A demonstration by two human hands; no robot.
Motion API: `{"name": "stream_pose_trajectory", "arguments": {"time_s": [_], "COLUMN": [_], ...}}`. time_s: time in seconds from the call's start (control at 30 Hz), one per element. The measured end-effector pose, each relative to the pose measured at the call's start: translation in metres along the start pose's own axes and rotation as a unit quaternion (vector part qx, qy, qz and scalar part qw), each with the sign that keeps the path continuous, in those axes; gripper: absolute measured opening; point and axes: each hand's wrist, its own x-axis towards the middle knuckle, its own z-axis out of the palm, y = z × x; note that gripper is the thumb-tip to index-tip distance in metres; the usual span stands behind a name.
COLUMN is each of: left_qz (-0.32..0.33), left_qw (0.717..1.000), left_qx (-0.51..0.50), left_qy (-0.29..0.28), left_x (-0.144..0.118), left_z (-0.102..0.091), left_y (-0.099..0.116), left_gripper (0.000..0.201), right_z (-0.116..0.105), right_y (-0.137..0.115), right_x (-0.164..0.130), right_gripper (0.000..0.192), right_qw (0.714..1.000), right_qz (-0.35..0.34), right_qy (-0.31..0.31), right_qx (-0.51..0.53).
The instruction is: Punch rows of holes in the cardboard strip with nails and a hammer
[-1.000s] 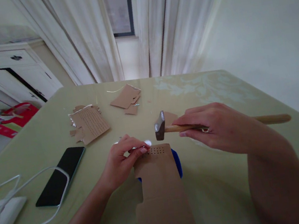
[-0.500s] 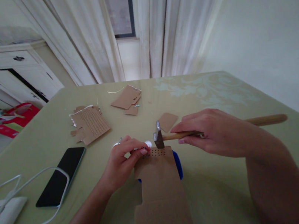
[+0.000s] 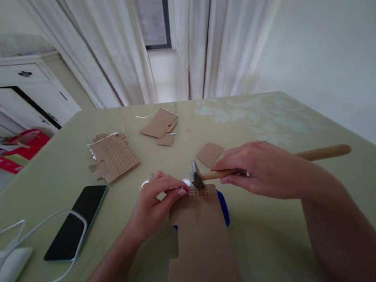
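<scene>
A long piece of brown cardboard (image 3: pixel 202 233) lies in front of me, with rows of small holes near its far edge. Under it a blue object (image 3: pixel 224 207) sticks out at the right side. My left hand (image 3: pixel 160 201) is at the cardboard's far left corner, thumb and forefinger pinched together; what they hold is too small to make out. My right hand (image 3: pixel 263 172) is wrapped round the wooden handle of a hammer (image 3: pixel 196 176). The hammer's metal head is just above the far edge of the cardboard, right of my left fingertips. A small white round thing (image 3: pixel 186 182) shows beside those fingertips.
A punched cardboard piece (image 3: pixel 116 156) lies at the left, more scraps (image 3: pixel 159 124) farther back, and a square one (image 3: pixel 210 154) behind the hammer. A phone (image 3: pixel 76 223), a white cable (image 3: pixel 56 278) and a white power strip (image 3: pixel 10 276) are on the left.
My right hand and the hammer have shifted slightly left, the head coming nearer my left fingertips and tilting. My left hand and the cardboard have stayed in place.
</scene>
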Motion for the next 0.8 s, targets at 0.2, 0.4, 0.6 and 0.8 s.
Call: {"name": "stream_pose_trajectory", "arguments": {"time_s": [0.2, 0.4, 0.6, 0.8], "left_qz": [0.008, 0.017, 0.055, 0.092], "left_qw": [1.0, 1.0, 0.998, 0.996], "left_qx": [0.0, -0.006, 0.01, 0.009], "left_qy": [-0.005, 0.001, -0.008, -0.013], "left_x": [0.0006, -0.0018, 0.0012, 0.0005], "left_z": [0.0009, 0.0024, 0.002, 0.0042], "left_y": [-0.0001, -0.0017, 0.0008, 0.0007], "left_gripper": [0.024, 0.019, 0.015, 0.013], "right_z": [-0.0006, -0.0017, -0.0011, -0.0014], "right_y": [-0.0013, -0.0012, -0.0017, -0.0003], "right_x": [0.0002, 0.0009, 0.0018, 0.0008], "right_gripper": [0.018, 0.017, 0.018, 0.014], "right_qw": [1.0, 1.0, 1.0, 1.0], "right_qz": [0.004, 0.009, 0.01, 0.006], "right_qy": [-0.012, -0.02, -0.018, -0.004], "right_qx": [0.001, 0.001, 0.003, -0.001]}}
